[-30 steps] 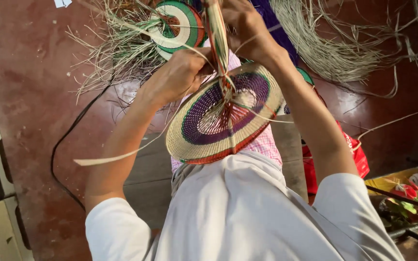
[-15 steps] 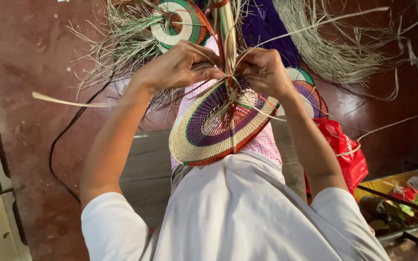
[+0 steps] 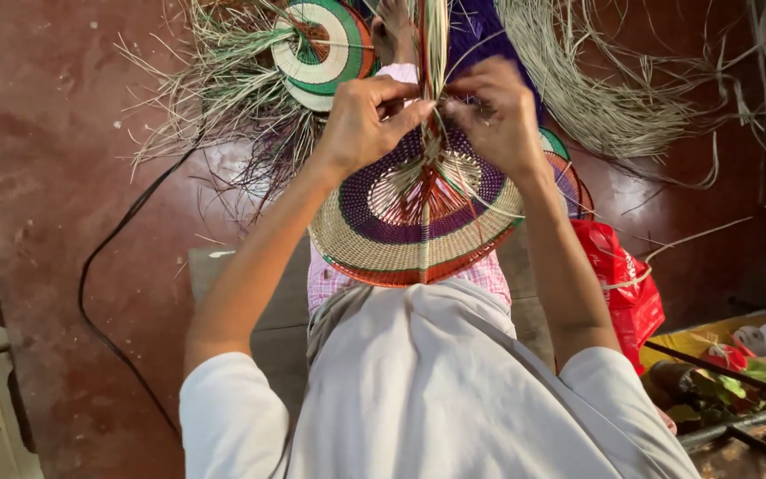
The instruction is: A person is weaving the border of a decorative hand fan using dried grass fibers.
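Observation:
A round woven fan (image 3: 401,239) with straw, purple, green and red rings rests on my lap. A bundle of straw strands (image 3: 434,35) rises from its centre. My left hand (image 3: 365,120) pinches the strands at the bundle's left side. From the right, my right hand (image 3: 496,115) grips strands at the same spot, fingertips almost meeting the left hand's. Both hands sit over the fan's upper middle.
A second woven disc (image 3: 325,49) in green, white and red lies on the floor ahead among loose straw (image 3: 214,98). More straw (image 3: 631,106) spreads at the right. A red plastic bag (image 3: 622,275) is beside my right side. A black cable (image 3: 108,266) runs along the floor.
Both hands have come together at the strand bundle over the fan's centre. The long strand that stuck out to the left is gone from view.

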